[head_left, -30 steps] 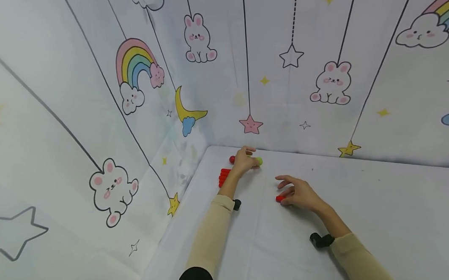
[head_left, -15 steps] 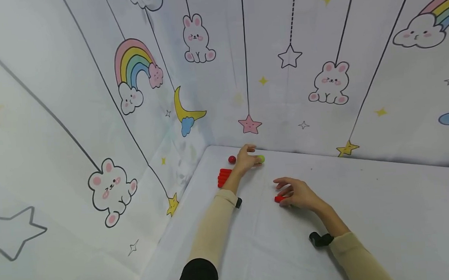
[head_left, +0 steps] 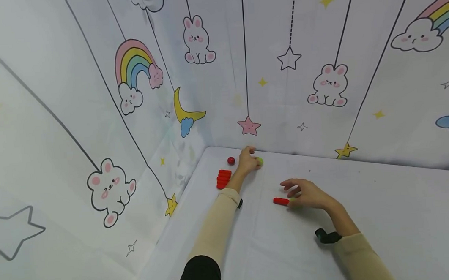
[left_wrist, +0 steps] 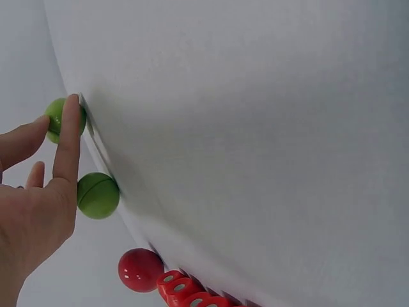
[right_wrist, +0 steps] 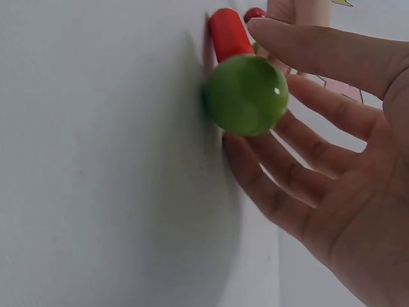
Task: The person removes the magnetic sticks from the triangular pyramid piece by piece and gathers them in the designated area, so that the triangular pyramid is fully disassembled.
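Note:
My left hand (head_left: 247, 160) reaches to the back of the table; its thumb and a finger pinch a green ball (left_wrist: 55, 120). Close beside that hand lies a second green ball (left_wrist: 99, 197), hidden by it in the head view. My right hand (head_left: 309, 194) is nearer the front, fingers loosely bent around another green ball (right_wrist: 246, 96). Thumb and ball look apart in the right wrist view; fingertips are close behind the ball, and contact is unclear. A red rod (head_left: 281, 201) lies end-on to this ball, seemingly touching it.
A red ball (head_left: 231, 160) rests near the table's back left corner. In front of it several red rods (head_left: 223, 179) lie side by side. The white table (head_left: 291, 246) meets a patterned cloth wall (head_left: 222, 93) at the back and left.
My right hand has drawn back to the right, uncovering more of the red rod and part of the green ball. My left hand has shifted only slightly, the green ball still at its fingertips.

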Motion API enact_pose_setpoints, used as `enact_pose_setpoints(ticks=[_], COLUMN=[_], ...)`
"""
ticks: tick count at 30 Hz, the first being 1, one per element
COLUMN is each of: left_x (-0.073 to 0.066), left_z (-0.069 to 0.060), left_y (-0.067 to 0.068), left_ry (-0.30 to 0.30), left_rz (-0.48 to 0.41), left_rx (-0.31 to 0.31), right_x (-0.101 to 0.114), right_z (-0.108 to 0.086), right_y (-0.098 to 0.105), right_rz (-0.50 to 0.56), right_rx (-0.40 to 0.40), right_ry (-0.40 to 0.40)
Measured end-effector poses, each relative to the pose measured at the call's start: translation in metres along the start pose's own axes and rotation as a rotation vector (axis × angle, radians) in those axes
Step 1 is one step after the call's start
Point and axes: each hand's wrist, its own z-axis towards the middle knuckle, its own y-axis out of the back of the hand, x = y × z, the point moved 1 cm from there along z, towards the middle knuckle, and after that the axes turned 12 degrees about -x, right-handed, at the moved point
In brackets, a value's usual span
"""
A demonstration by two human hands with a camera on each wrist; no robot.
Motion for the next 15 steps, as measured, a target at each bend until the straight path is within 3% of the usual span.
enact_pose_setpoints(ticks=[7,11,15], left_x=[-0.002,-0.008,-0.015], left_z=[-0.001,-0.006,-0.010], left_y=[-0.003,0.001,0.005], left_ry=[-0.015,-0.023,-0.024], left_rz=[0.075,0.060,0.026], left_rx=[0.001,-0.006,-0.052], right_x=[0.001,0.000,-0.002], right_z=[-0.006,-0.008,-0.008], right_y=[0.015,0.020,0.021], right_rz=[-0.011,-0.021,-0.029], right_rx=[-0.029,-0.020,0.013], right_ry=[0.004,-0.013,-0.043])
